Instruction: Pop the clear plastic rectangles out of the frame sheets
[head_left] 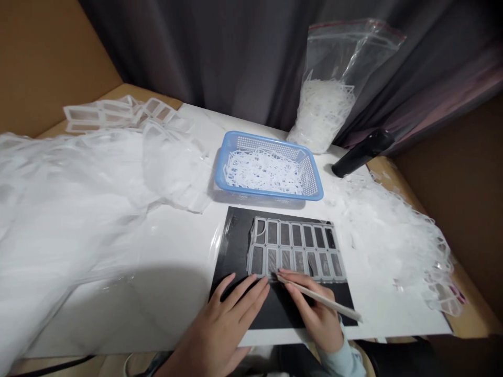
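right hand point(314, 314) closed in a narrow pen grip on a slim white stylus point(320, 299), shaft angled across the fingers, tip at the lower edge of a clear plastic lattice sheet point(294, 248). left hand point(212, 335) open and holding nothing, fingers spread and lying on a black mat point(236, 251), fingertips point(264, 281) just beside the same lower edge. lattice sheet lying flat on the mat, between both hands and the far mat edge, with two rows of rectangular cells, dark mat visible through them. pale blue sleeve point(341, 358) at the right wrist. mat placed on a white tabletop point(176, 251). blue perforated basket point(267, 139) directly beyond the mat, filled with white plastic offcuts point(263, 170). clear zip bag point(346, 47) of similar offcuts upright behind the basket, against a grey curtain point(196, 52). black handled tool point(363, 153) lying to the right of the bag. heaps of clear plastic lattice point(78, 220) point(393, 241) on the left and right of the tabletop. cardboard panel point(43, 57) at far left.
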A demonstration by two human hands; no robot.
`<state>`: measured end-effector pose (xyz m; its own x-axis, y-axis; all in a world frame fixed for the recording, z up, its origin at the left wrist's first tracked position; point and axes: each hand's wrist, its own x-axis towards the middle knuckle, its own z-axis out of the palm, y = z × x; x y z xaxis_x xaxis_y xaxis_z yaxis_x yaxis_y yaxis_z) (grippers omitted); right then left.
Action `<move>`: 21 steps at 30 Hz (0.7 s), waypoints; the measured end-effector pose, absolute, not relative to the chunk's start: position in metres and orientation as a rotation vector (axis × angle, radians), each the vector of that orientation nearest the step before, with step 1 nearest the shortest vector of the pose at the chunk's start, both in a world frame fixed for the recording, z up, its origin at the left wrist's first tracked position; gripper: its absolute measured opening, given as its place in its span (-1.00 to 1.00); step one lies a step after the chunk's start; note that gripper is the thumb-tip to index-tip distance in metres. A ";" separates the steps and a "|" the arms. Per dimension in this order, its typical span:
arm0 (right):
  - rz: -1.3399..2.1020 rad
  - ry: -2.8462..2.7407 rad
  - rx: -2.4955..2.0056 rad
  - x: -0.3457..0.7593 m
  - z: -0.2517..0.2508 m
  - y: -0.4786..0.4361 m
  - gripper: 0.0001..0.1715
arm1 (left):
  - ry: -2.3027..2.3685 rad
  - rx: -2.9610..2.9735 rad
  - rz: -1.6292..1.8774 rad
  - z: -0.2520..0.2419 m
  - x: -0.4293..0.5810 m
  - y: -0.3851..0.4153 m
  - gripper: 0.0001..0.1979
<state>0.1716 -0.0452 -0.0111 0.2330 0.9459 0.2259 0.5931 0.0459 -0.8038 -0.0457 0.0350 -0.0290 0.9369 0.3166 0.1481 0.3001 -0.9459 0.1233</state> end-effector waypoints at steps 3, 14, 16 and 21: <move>0.518 -1.528 -1.618 0.172 -0.012 -0.044 -0.76 | 0.485 2.996 0.259 -0.031 -0.046 0.034 -0.24; 0.487 -1.632 -1.567 0.173 -0.012 -0.045 -0.71 | 0.485 2.972 0.257 -0.032 -0.045 0.034 -0.26; 0.484 -1.646 -1.572 0.173 -0.012 -0.046 -0.71 | 0.486 2.972 0.244 -0.033 -0.046 0.034 -0.25; 0.492 -1.643 -1.576 0.173 -0.010 -0.045 -0.71 | 0.487 2.985 0.217 -0.033 -0.048 0.035 -0.26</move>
<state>0.1735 -0.0451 -0.0104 0.0846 0.9589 0.2708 0.6522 0.1522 -0.7426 -0.0475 0.0347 -0.0329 0.9384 0.3230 0.1228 0.3074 -0.9426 0.1302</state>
